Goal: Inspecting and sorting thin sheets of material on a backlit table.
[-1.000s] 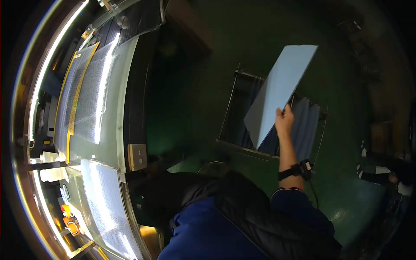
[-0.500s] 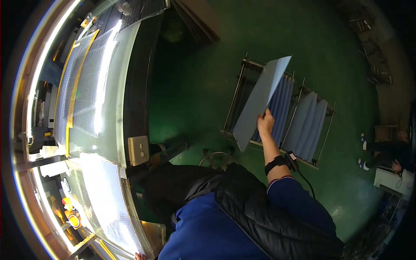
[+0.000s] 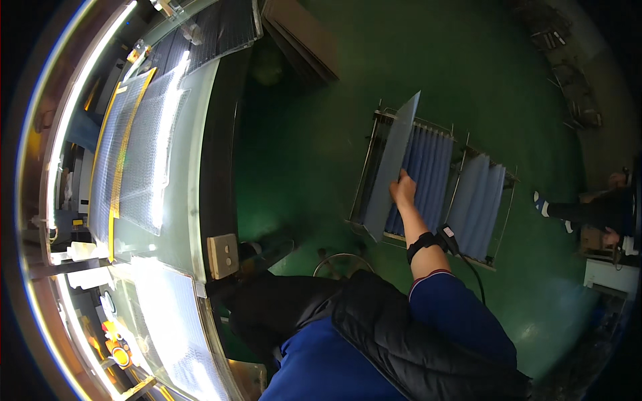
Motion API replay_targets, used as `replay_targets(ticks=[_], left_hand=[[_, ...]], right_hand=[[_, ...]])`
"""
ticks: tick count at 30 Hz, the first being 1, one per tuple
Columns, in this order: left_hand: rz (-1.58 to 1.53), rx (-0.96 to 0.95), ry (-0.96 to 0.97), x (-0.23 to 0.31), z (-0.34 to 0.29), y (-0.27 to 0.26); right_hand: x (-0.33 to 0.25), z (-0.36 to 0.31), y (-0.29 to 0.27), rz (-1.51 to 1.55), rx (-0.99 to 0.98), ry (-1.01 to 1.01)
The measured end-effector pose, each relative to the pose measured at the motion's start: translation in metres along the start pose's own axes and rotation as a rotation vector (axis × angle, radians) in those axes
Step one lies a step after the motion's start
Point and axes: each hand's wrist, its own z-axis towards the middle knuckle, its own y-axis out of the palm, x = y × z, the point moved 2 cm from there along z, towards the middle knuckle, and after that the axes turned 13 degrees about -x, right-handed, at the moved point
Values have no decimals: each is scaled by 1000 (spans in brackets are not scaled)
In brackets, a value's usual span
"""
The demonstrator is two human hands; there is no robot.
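My right hand [image 3: 403, 190] grips the edge of a thin, flat blue-grey sheet [image 3: 391, 164] between thumb and fingers. The sheet stands nearly upright at the left end of a metal-framed rack [image 3: 362, 172], and its lower part reaches down into the frame. Several similar blue sheets [image 3: 429, 164] stand side by side in the rack, just right of the held one. Further right, more pale blue sheets [image 3: 476, 204] fill the rack's second section. My left hand is out of view.
A brightly lit glass-topped bench [image 3: 184, 167] with patterned clear sheets [image 3: 144, 150] runs along the left. Brown boards [image 3: 304, 37] lean beyond it. A round stool [image 3: 342, 262] stands near my legs. At the far right another person's legs [image 3: 582, 208] show by a white box [image 3: 610, 276].
My right hand has lowered the sheet into the left end of the rack and turned it more upright. My left fingertips have left the view at the bench. The other person has stepped.
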Motion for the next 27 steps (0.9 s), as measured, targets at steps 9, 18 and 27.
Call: replay_targets(ticks=[9, 18, 27], left_hand=[[206, 58, 102, 44, 11, -10], [310, 70, 167, 66, 21, -9], [442, 170, 221, 86, 5, -44]], right_hand=[[-28, 19, -2, 126, -129, 132], [-11, 31, 9, -12, -111, 80], [-8, 49, 33, 16, -371, 249]])
